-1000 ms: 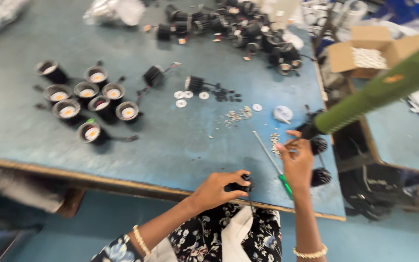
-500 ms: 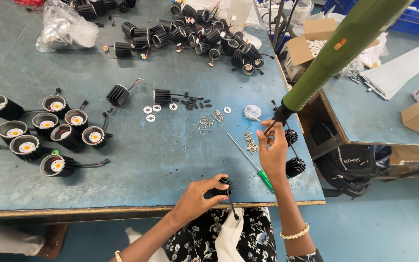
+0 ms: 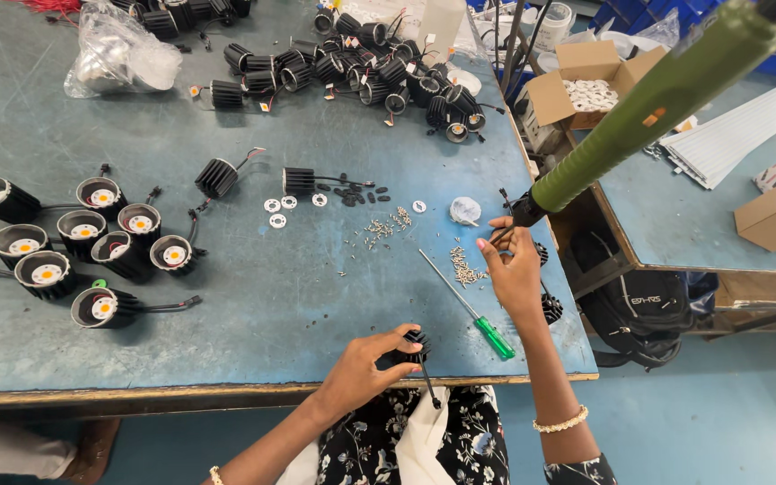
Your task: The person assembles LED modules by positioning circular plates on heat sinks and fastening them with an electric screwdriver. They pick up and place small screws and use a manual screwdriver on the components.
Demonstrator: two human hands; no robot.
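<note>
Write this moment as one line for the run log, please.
left hand: holds black finned housing at table edge | right hand: at tip of hanging green power screwdriver | green-handled screwdriver: lies between the hands

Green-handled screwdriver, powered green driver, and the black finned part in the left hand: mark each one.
Green-handled screwdriver (image 3: 495, 338), head view, on its green handle.
Powered green driver (image 3: 648, 110), head view, mid-body of the green casing.
Black finned part (image 3: 417, 344), head view, on the fins showing past the left hand (image 3: 365, 370).
</note>
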